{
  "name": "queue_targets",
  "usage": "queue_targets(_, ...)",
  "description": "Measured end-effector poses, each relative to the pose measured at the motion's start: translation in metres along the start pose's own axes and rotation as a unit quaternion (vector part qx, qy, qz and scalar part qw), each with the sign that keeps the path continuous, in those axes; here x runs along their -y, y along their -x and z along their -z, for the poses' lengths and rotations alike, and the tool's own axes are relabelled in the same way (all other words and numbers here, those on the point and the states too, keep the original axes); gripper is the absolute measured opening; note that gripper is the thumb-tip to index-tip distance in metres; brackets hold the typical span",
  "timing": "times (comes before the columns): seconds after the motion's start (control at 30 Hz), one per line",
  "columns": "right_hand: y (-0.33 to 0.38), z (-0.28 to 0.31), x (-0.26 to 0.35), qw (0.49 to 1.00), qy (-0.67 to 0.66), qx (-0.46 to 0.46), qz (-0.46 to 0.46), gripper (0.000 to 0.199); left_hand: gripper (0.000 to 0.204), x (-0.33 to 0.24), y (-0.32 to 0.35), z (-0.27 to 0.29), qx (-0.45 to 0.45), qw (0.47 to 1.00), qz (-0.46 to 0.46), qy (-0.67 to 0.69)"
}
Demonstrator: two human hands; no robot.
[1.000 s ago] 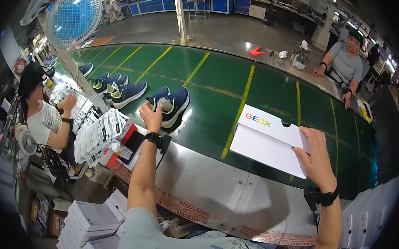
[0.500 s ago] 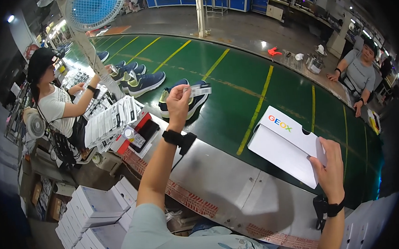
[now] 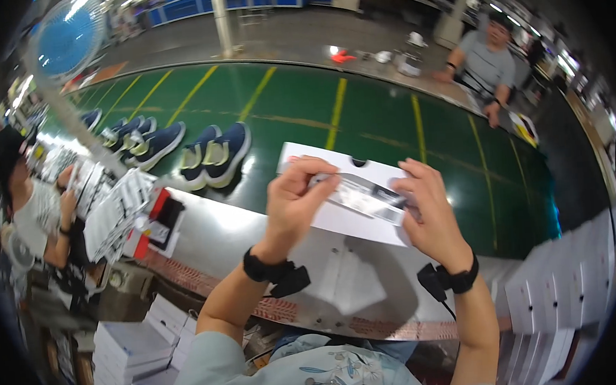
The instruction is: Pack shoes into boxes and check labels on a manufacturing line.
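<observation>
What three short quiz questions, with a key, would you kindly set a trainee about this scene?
1. True or false: the white box is to the right of the nearest pair of navy shoes.
2. What colour are the stripes across the green belt? A) red B) yellow C) white
3. What do the fingers of the left hand pinch above the box?

Key: 1. True. 2. B. 3. A label.

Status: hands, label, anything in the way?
Left hand pinching printed label. Right hand at label's right end, grip unclear. Label partly covers white shoebox.
</observation>
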State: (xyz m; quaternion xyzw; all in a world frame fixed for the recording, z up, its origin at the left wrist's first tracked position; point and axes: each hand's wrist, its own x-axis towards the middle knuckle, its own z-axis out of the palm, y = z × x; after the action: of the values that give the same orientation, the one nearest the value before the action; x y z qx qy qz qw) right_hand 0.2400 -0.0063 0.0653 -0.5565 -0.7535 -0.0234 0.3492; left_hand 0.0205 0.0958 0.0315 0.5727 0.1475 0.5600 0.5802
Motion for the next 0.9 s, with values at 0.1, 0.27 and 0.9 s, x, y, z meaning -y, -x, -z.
queue_targets(0.1, 0.01, 0.012, -0.006, 0.996, -0.078, 0.031, -0.035, 0.033, 0.015, 0.005, -0.007, -0.001, 0.016, 0.999, -0.035, 0.026)
queue_targets(0.27, 0.02, 0.014, -0.005, 0.974, -0.188, 0.041, -0.121, 0.022, 0.016, 0.008, -0.006, -0.013, 0.022, 0.999, -0.028, 0.004)
queue_targets(0.9, 0.023, 0.016, -0.011, 0.979, -0.151, 0.05, -0.131, 0.023, 0.026, -0.015, -0.013, 0.029, 0.213, 0.873, -0.155, -0.411)
